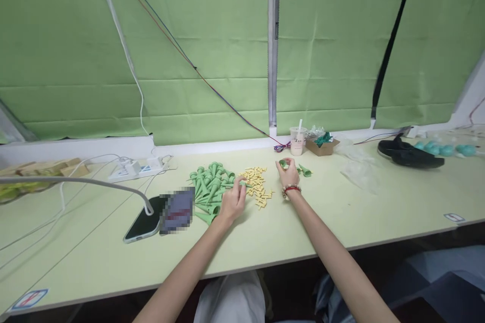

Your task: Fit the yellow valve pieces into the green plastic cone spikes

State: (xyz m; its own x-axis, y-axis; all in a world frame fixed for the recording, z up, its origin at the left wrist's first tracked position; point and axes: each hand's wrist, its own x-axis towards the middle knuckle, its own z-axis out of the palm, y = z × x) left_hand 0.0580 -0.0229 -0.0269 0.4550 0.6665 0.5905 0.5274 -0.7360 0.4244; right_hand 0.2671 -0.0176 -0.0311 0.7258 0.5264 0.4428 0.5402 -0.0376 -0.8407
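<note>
My left hand [234, 202] is closed in a pinch at the right side of a heap of green plastic cones [206, 186]. A slim green cone shows at its fingertips, its narrow end pointing right toward a scatter of small yellow plastic pieces [255, 179]. My right hand [288, 174], with a beaded bracelet at the wrist, is closed on another green cone [282, 163], whose wide mouth shows at the fingers. Just right of that hand, green cones [305, 171] lie on the table; the hand partly covers them.
Left of the heap lie a phone [146, 219] and a blurred flat item [177, 211], with a cable across. A power strip [136, 170] stands behind. At the back are a drink cup [297, 142], a cardboard box [322, 148], clear plastic bags [359, 174] and a black object [411, 153].
</note>
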